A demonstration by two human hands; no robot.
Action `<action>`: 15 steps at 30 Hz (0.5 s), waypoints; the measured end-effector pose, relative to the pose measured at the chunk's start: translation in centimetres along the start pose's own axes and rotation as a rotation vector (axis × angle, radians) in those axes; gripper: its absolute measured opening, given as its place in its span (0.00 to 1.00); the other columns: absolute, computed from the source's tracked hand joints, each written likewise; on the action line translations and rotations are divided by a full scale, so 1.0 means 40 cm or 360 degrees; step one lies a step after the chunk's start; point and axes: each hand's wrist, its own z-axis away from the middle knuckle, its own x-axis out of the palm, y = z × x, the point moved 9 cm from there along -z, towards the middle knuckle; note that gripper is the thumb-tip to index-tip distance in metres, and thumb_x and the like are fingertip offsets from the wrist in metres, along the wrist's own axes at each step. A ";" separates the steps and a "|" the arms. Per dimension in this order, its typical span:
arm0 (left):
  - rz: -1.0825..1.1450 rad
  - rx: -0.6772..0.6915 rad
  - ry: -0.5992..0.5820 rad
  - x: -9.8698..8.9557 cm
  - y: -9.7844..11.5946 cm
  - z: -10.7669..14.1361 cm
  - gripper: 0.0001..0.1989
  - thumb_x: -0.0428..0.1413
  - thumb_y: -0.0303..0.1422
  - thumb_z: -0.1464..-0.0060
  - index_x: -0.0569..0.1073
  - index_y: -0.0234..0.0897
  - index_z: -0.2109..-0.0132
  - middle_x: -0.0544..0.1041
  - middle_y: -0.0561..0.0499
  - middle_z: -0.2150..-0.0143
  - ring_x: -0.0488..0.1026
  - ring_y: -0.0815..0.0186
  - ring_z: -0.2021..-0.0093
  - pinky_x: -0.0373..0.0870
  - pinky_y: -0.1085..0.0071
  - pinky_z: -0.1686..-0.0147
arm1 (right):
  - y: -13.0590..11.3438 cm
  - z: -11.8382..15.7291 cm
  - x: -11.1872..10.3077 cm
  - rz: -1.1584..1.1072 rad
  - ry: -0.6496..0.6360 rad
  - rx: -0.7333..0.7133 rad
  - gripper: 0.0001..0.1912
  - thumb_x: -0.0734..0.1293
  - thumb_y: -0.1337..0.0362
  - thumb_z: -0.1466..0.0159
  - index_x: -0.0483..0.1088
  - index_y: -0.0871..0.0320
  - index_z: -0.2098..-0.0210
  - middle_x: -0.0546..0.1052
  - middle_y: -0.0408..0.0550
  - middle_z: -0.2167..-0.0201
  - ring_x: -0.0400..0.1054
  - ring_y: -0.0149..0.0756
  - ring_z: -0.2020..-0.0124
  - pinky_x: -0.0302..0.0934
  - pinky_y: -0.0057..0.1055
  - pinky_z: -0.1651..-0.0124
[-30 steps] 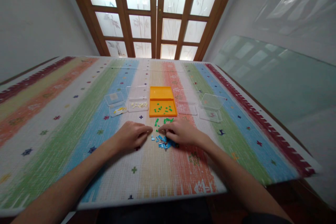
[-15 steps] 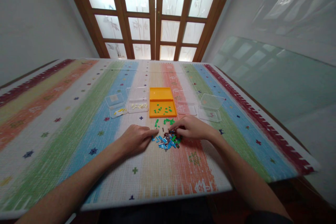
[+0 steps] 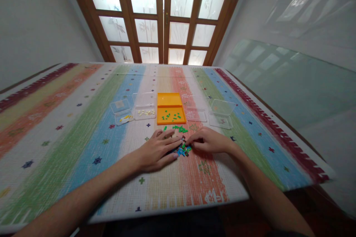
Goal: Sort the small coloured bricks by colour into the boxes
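A mixed pile of small building bricks (image 3: 182, 152), blue, dark brown and green, lies on the striped tablecloth. My left hand (image 3: 157, 151) rests flat over the pile's left side, open with its fingers stretched out, and hides part of it. At the pile's right edge is my right hand (image 3: 208, 140), its fingers bent and drawn together at the bricks. Whatever lies between those fingertips is too small to make out. Several loose green bricks (image 3: 180, 129) sit just beyond the pile. Farther back, the open orange case (image 3: 170, 122) has green bricks scattered in its near half.
Left of the orange case, one open clear box (image 3: 145, 117) contains cream pieces and another clear box (image 3: 118, 121) contains yellow ones. Two more open clear boxes, a nearer one (image 3: 197, 120) and an outer one (image 3: 219, 126), stand on the right. The tablecloth (image 3: 116, 189) covers the table.
My left hand has moved right and spread from a pointing shape over the pile, covering many bricks. My right hand has shifted slightly right and down. More green bricks are gathered beyond the pile.
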 end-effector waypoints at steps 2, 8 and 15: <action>0.0035 -0.0023 -0.0007 -0.005 -0.002 0.002 0.24 0.46 0.43 0.29 0.64 0.45 0.30 0.71 0.47 0.32 0.61 0.47 0.31 0.55 0.47 0.38 | 0.007 0.004 -0.004 0.0028 -0.0003 0.0039 0.20 0.62 0.74 0.39 0.82 0.57 0.56 0.85 0.48 0.62 0.78 0.34 0.65 0.67 0.28 0.58; 0.0150 -0.0074 0.0073 -0.035 -0.005 0.003 0.22 0.47 0.40 0.30 0.65 0.44 0.33 0.76 0.45 0.38 0.68 0.50 0.37 0.58 0.47 0.39 | 0.012 0.010 -0.024 0.0030 0.0099 0.0056 0.19 0.62 0.74 0.39 0.82 0.56 0.57 0.85 0.47 0.63 0.78 0.34 0.63 0.67 0.28 0.56; 0.0145 -0.0093 -0.0036 0.003 0.004 -0.024 0.33 0.49 0.47 0.32 0.52 0.42 0.26 0.67 0.38 0.30 0.58 0.44 0.29 0.54 0.41 0.35 | -0.009 0.008 -0.002 -0.0027 -0.0020 -0.0028 0.22 0.62 0.73 0.40 0.82 0.56 0.53 0.85 0.47 0.62 0.78 0.34 0.66 0.68 0.30 0.57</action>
